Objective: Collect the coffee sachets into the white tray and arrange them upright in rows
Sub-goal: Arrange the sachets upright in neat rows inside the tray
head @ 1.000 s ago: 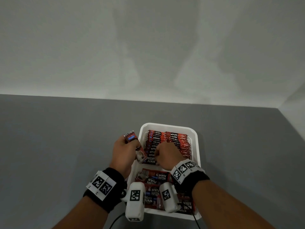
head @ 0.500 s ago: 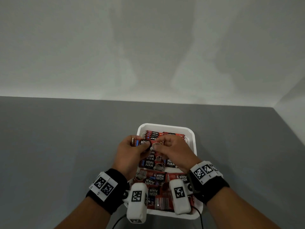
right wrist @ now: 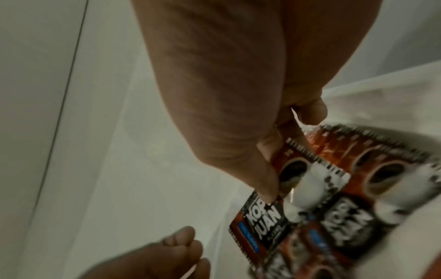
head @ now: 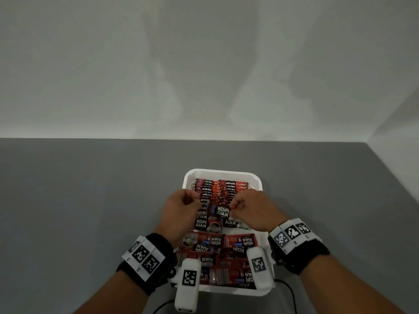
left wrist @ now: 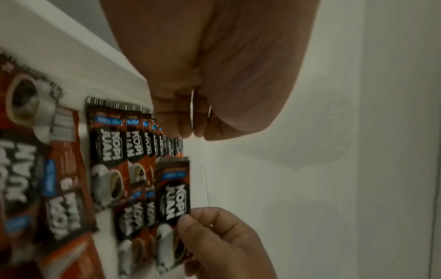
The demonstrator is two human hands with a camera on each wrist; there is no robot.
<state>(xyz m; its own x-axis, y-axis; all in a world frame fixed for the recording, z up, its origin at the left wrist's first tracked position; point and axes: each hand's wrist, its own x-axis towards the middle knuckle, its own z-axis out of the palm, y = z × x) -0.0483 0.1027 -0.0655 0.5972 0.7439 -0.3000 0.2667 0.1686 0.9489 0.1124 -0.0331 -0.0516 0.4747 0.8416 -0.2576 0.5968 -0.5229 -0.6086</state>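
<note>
Here, the left hand is curled over the white tray, holding nothing. The right hand pinches one coffee sachet upright above two standing rows; loose sachets lie flat nearer.

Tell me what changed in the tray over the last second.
The sachet passed from the left hand, which held it at the tray's left edge, to the right hand, whose grip now pinches it over the upright rows. The left hand is curled and holds nothing. The white tray and flat sachets stayed put.
</note>
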